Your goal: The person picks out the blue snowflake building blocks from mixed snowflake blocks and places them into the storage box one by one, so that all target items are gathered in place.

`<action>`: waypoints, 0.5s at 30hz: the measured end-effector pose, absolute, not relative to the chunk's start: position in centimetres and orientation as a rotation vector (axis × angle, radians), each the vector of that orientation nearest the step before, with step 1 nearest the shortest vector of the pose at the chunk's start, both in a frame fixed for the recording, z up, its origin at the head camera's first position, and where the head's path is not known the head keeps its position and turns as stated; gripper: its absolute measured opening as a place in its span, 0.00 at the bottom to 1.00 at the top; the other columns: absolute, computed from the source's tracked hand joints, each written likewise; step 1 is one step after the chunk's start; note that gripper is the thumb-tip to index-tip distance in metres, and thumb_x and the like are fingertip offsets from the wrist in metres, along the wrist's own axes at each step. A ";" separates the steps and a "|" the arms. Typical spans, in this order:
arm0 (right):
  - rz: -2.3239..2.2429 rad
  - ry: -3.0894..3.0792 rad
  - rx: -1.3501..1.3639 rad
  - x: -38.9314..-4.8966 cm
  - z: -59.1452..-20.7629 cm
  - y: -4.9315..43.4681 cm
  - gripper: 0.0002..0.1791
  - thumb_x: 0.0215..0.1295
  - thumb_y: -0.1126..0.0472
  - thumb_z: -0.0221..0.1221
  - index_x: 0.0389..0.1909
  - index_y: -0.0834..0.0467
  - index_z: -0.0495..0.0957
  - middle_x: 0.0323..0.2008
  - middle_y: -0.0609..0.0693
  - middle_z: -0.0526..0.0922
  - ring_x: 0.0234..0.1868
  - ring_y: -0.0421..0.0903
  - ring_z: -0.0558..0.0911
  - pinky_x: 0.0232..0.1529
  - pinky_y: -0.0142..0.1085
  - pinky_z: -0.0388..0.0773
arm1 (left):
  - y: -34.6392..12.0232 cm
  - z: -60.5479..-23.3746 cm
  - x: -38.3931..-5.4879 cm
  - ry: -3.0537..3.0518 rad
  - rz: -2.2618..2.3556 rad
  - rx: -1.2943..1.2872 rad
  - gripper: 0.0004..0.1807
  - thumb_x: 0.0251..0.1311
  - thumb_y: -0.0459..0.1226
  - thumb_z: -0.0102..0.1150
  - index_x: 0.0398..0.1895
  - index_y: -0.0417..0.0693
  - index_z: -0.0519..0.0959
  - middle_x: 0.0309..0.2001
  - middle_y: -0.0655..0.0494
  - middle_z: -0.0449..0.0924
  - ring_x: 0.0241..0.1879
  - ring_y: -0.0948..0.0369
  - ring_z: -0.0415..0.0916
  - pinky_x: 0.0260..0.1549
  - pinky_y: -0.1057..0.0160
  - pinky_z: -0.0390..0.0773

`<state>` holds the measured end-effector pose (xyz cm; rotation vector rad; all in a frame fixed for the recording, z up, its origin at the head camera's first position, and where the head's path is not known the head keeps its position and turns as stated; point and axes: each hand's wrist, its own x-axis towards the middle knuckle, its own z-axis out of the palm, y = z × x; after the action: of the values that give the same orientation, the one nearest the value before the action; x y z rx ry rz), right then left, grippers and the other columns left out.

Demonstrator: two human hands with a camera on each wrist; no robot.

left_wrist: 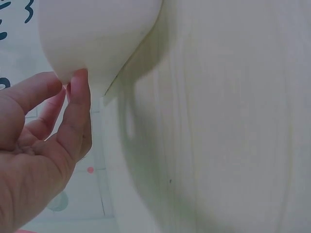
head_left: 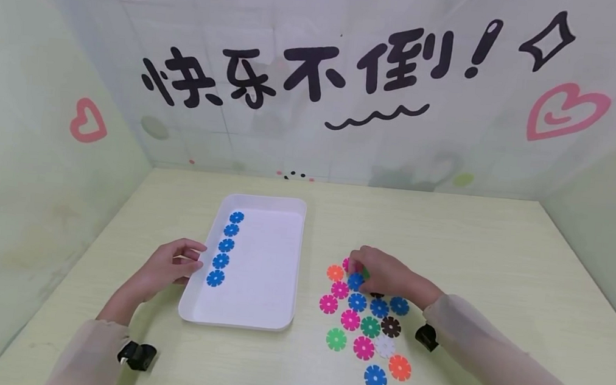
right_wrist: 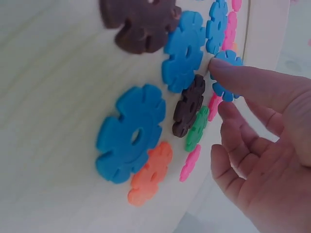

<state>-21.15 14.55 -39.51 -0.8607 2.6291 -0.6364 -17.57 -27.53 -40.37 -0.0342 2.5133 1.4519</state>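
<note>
A white tray [head_left: 266, 262] lies on the table, with a column of several blue notched plastic discs [head_left: 226, 245] along its left side. My left hand [head_left: 172, 269] grips the tray's left edge; thumb and finger pinch its rim [left_wrist: 73, 75] in the left wrist view. To the right of the tray, my right hand [head_left: 383, 272] is over a spread of loose coloured discs. Between its thumb and forefinger it pinches a blue disc [right_wrist: 227, 82], partly covered by the thumb. The right hand hides some discs from the head view.
Loose discs lie around the right hand: pink [head_left: 350, 320], green [head_left: 370, 327], dark brown [head_left: 391, 327], white [head_left: 385, 346], orange [head_left: 399, 367] and more blue [head_left: 375, 378]. A printed wall [head_left: 290, 142] stands behind the table. Side walls flank it.
</note>
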 end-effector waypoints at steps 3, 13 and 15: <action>-0.634 2.645 -0.898 -21.0 -39.6 14.6 0.17 0.46 0.65 0.70 0.33 0.51 0.72 0.31 0.43 0.72 0.36 0.43 0.71 0.38 0.35 0.75 | -27.5 -40.3 -17.6 2.512 1.464 -0.033 0.22 0.61 0.34 0.56 0.57 0.37 0.67 0.43 0.43 0.70 0.39 0.52 0.73 0.34 0.59 0.80; -0.899 2.580 -0.963 -20.4 -39.0 15.4 0.08 0.56 0.68 0.62 0.36 0.54 0.80 0.32 0.42 0.79 0.31 0.38 0.75 0.36 0.28 0.76 | -27.4 -40.5 -17.3 2.517 1.467 -0.031 0.22 0.61 0.34 0.56 0.57 0.37 0.66 0.44 0.43 0.70 0.39 0.52 0.73 0.34 0.59 0.80; -0.944 2.566 -0.984 -20.3 -38.7 15.2 0.08 0.58 0.67 0.61 0.38 0.56 0.80 0.34 0.43 0.80 0.32 0.38 0.76 0.37 0.28 0.76 | -27.4 -40.4 -17.4 2.518 1.470 -0.030 0.22 0.61 0.34 0.56 0.57 0.37 0.66 0.44 0.43 0.69 0.39 0.52 0.73 0.34 0.59 0.80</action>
<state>-20.29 15.19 -38.66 -0.9840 2.5659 -0.9441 -17.36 -27.39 -40.44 -0.0303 2.5182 1.4697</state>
